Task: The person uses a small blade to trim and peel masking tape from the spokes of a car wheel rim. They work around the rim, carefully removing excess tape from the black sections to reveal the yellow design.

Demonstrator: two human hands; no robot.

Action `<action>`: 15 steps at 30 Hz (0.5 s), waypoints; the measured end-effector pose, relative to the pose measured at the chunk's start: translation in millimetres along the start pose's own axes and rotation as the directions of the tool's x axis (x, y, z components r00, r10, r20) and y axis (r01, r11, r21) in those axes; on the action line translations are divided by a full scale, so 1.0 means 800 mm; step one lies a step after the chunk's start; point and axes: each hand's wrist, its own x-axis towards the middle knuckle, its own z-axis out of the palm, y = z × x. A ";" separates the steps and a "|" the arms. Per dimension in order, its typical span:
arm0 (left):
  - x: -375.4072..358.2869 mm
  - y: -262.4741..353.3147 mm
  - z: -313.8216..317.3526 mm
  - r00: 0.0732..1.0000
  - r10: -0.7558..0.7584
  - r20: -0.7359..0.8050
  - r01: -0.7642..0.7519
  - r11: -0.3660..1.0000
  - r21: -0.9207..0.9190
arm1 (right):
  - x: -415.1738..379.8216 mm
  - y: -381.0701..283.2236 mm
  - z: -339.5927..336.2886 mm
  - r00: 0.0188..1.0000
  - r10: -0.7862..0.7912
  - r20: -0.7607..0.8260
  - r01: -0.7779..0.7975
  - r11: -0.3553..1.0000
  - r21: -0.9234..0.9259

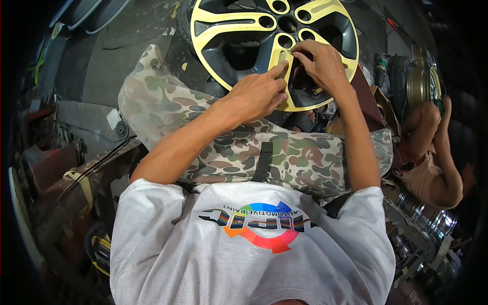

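A car wheel rim [210, 36] with yellow-faced spokes and dark recesses lies before my camouflage-clad legs. My left hand [259, 94] rests against the lower spoke, its index finger stretched along the yellow face and the other fingers curled loosely; I see nothing held in it. Close to the hub, my right hand [323, 63] pinches thumb and fingers together at the top of the same spoke. Whatever lies between those fingertips is too small to make out. A narrow grey slot shows in the yellow spoke just above my left fingertip.
At the right, another person's bent arm and leg [424, 127] are beside a tyre [400, 79] and a bronze-coloured rim [419, 76]. A cardboard box [385, 105] stands right of my wheel. Cables and metal parts crowd the left side.
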 end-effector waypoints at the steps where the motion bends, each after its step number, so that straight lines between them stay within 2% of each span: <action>1: 0.000 0.000 0.000 1.000 -0.003 0.003 0.003 1.000 0.002 | 0.003 0.003 -0.003 1.000 0.001 0.000 -0.001 1.000 -0.001; 3: 0.001 -0.001 0.000 1.000 0.006 -0.002 -0.006 1.000 0.010 | 0.012 0.008 -0.006 0.993 -0.098 0.072 0.102 0.993 -0.058; 6: 0.000 0.000 0.000 1.000 0.013 -0.005 -0.013 1.000 0.012 | 0.019 0.011 -0.010 0.980 -0.181 0.085 0.186 0.981 -0.062; 13: -0.001 0.000 0.000 1.000 0.018 -0.012 -0.018 1.000 -0.003 | 0.031 0.003 -0.015 0.970 -0.167 0.177 0.185 0.979 -0.089; 15: -0.001 -0.002 0.002 1.000 0.020 -0.010 -0.020 1.000 0.007 | 0.030 -0.007 -0.017 0.969 -0.105 0.222 0.135 0.983 -0.123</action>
